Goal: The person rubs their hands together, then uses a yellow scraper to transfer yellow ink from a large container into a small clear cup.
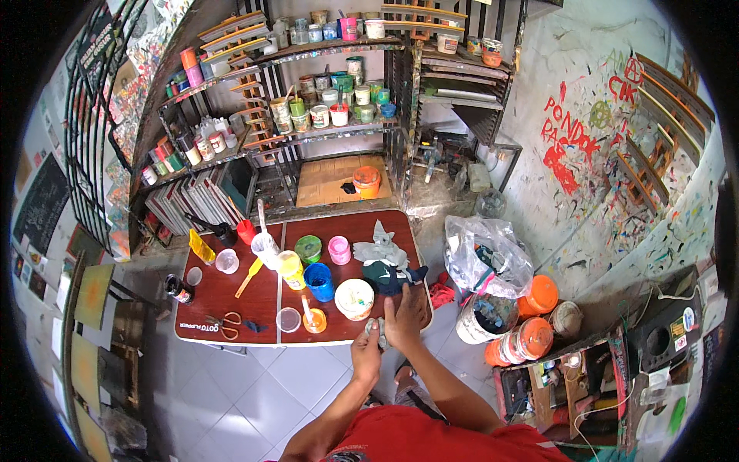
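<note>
At the table's near right edge, my left hand (366, 354) is closed on a small crumpled grey rag (379, 332). Beside it, my right hand (405, 322) has its fingers stretched out and apart, close to the rag. Just beyond my hands stands a large white tub (355, 299) of pale paint. Behind the tub lie a dark green and navy cloth (385, 277) and a light grey cloth (380, 250). An orange paint cup (314, 320) with a stick in it and a blue paint cup (319, 282) are left of the tub.
The red-brown table (254, 308) also bears scissors (225, 324), a black jar (178, 289), a yellow paint tub (291, 269) and a pink one (339, 249). On the floor at right stand a bagged bin (489, 262) and orange buckets (531, 339). Paint shelves (331, 131) line the back.
</note>
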### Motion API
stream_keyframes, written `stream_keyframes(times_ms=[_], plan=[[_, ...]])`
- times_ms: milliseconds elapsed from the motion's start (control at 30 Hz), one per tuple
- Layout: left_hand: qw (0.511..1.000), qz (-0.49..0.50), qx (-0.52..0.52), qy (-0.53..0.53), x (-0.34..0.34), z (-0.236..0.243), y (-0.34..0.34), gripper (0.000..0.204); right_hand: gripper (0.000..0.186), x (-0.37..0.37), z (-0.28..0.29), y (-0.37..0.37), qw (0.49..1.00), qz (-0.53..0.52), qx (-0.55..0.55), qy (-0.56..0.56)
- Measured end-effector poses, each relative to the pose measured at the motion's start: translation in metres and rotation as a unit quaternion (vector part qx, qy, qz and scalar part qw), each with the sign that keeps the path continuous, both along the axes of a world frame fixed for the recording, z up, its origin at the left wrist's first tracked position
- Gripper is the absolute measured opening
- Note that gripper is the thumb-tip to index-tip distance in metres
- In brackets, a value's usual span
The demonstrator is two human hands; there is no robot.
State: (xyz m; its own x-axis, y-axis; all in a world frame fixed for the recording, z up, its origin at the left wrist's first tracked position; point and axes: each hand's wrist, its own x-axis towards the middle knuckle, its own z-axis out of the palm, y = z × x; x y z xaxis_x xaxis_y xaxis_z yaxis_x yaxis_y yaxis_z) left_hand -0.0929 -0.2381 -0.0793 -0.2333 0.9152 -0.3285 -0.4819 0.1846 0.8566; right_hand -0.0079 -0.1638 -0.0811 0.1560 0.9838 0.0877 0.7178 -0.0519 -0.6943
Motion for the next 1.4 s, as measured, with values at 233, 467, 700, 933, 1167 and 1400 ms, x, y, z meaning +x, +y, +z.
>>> stream_keyframes(times_ms=[233, 467, 700, 933, 1167, 1400], plan=[[0.997, 0.065, 0.031, 0.04, -0.023, -0.019, 0.034, 0.039, 0.073, -0.026, 0.006, -0.013, 0.956, 0.131, 0.23, -0.129], [0.998, -0.012, -0.019, -0.063, -0.029, -0.043, 0.032, 0.044, 0.062, -0.018, 0.031, -0.031, 0.904, 0.204, 0.339, -0.162], [0.978, 0.0, 0.033, 0.206, -0.021, -0.018, 0.025, 0.054, 0.086, -0.01, 0.041, -0.025, 0.982, 0.113, 0.152, -0.026], [1.0, -0.012, 0.003, 0.028, -0.043, -0.048, 0.055, 0.051, 0.09, -0.014, 0.065, -0.042, 0.958, 0.237, 0.15, -0.068], [0.999, 0.005, -0.023, -0.031, -0.04, -0.008, 0.047, 0.065, 0.081, -0.012, 0.044, -0.034, 0.907, 0.2, 0.215, -0.302], [0.853, 0.041, 0.079, -0.514, -0.032, -0.131, 0.061, 0.052, 0.061, -0.02, 0.012, -0.036, 0.761, 0.394, 0.167, -0.487]])
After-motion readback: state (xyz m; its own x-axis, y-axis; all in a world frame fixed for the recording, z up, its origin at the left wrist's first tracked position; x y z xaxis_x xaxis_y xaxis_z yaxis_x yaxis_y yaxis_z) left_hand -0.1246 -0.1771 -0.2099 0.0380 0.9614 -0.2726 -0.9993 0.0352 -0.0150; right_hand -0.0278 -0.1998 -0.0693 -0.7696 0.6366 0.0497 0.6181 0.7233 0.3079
